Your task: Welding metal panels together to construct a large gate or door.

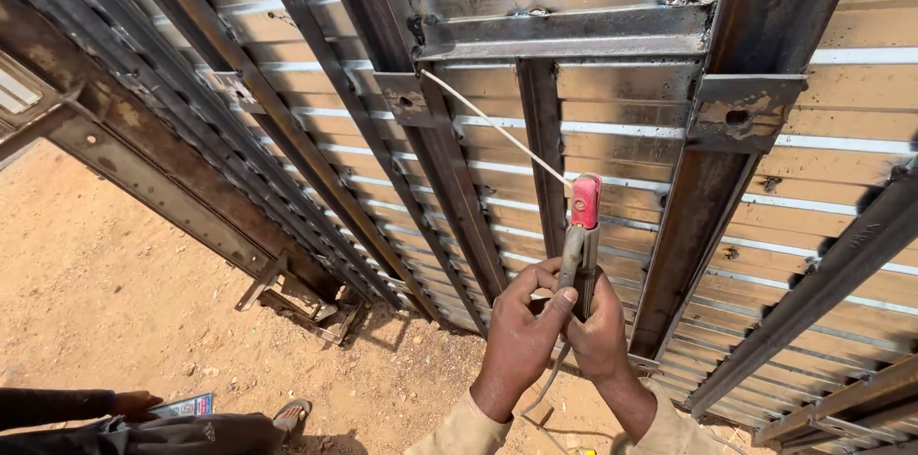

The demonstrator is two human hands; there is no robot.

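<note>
Both hands, left hand (521, 331) and right hand (601, 335), hide the electrode holder's (581, 235) grip.

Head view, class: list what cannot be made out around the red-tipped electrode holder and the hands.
- Red-tipped metal electrode holder: its grip is hidden by the left hand and right hand.
- Thin white welding rod: tip contact too small to tell.
- Grey cable: cut off by the bottom edge.
</note>
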